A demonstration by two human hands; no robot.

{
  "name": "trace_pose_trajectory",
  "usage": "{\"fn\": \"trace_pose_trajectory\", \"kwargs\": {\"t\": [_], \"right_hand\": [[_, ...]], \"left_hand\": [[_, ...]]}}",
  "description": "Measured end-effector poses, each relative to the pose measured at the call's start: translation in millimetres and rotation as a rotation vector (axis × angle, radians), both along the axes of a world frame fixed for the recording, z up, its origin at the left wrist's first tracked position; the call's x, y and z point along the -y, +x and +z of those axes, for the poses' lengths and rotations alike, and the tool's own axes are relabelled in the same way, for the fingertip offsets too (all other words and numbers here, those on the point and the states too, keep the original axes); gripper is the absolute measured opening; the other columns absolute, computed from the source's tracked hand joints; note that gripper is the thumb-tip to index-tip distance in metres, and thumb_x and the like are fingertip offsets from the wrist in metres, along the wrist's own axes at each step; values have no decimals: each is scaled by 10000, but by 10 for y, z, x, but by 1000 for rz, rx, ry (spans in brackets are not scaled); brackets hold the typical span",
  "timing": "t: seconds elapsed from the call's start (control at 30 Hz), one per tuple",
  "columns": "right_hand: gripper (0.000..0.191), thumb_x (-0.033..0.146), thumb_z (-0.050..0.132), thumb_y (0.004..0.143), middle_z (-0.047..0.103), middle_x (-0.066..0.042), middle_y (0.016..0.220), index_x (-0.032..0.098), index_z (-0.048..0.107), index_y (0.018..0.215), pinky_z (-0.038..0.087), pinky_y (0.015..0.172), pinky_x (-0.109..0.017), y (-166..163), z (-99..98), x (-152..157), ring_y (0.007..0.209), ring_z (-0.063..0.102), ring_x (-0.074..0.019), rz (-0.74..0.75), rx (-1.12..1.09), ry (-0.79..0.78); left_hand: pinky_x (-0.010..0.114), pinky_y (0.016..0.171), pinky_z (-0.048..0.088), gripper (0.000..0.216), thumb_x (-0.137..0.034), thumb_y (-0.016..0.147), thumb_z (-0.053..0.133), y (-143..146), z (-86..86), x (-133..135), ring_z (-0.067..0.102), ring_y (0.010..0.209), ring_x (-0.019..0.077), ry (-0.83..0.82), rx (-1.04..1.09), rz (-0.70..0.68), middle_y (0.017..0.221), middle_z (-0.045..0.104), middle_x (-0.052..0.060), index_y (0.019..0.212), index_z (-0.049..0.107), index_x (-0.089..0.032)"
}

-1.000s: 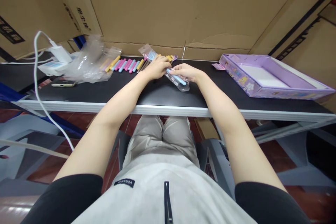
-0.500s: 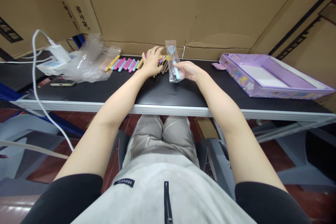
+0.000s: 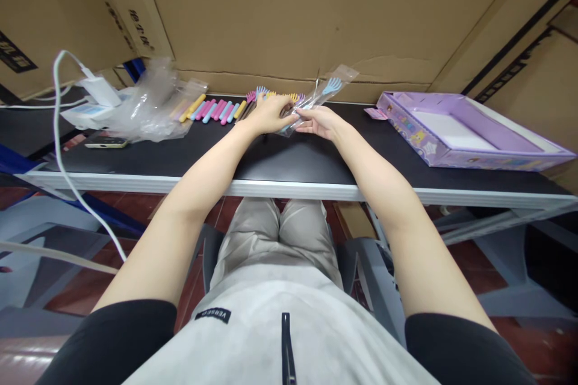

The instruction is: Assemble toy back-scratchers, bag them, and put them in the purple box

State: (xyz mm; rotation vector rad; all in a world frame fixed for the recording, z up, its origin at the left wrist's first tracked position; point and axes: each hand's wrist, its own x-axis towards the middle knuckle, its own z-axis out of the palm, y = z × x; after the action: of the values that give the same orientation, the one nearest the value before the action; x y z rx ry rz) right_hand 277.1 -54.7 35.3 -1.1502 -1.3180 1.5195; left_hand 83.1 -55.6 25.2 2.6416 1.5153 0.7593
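A light-blue back scratcher point(image 3: 333, 86) with a claw-shaped head lies inside a clear plastic bag point(image 3: 347, 74), slanting up to the right. My left hand point(image 3: 271, 114) is closed on the lower end of this bagged back scratcher. Thumb and fingers of my right hand point(image 3: 321, 123) pinch it near the middle. Behind my left hand is a row of claw heads point(image 3: 261, 91) in pink, blue, yellow and purple, partly covered by that hand. To the left, pink, blue and yellow handles point(image 3: 221, 110) lie side by side on the black table.
Clear plastic bags point(image 3: 147, 105) are heaped at the left, beside a phone point(image 3: 106, 142) and a white device with a cable point(image 3: 103, 93). A purple open box point(image 3: 478, 159) stands at the right. Cardboard point(image 3: 280, 18) walls the back of the table point(image 3: 203, 158).
The bagged back scratcher has tipped from upright to slanting right. My left hand has moved right, from the row of claw heads onto its lower end.
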Motion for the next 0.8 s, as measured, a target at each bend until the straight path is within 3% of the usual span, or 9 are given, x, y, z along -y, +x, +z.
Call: {"fn": "trace_pose_trajectory", "kwargs": {"t": [0.17, 0.37, 0.57, 0.8], "right_hand": [[101, 105, 653, 1106, 776, -1, 731, 170, 687, 1037, 669, 717, -257, -37, -8, 16, 605, 736, -118, -29, -31, -27], [179, 85, 591, 1118, 781, -29, 751, 163, 666, 976, 660, 783, -274, -54, -14, 20, 646, 752, -136, -56, -40, -43], [224, 65, 553, 1126, 763, -29, 730, 143, 668, 951, 632, 788, -248, -47, -28, -11, 661, 744, -124, -55, -93, -61], [134, 176, 600, 1127, 764, -25, 813, 182, 665, 1010, 657, 882, -314, -13, -53, -90, 733, 753, -147, -77, -124, -67]], "left_hand": [[524, 1203, 381, 547, -459, 975, 719, -22, -31, -52, 699, 1255, 350, -49, -8, -33, 1235, 802, 110, 1454, 683, -197], [446, 1126, 449, 494, -326, 968, 706, -89, -50, -139, 713, 1168, 298, -81, 44, -24, 1153, 798, 67, 1449, 681, -217], [383, 1042, 498, 523, -350, 921, 784, -104, -54, -129, 705, 1084, 269, -110, 138, -59, 1108, 763, 60, 1408, 683, -189], [309, 822, 499, 566, -207, 862, 838, -131, 4, -110, 654, 797, 185, -265, 280, -46, 893, 680, -20, 1389, 631, -222]]}}
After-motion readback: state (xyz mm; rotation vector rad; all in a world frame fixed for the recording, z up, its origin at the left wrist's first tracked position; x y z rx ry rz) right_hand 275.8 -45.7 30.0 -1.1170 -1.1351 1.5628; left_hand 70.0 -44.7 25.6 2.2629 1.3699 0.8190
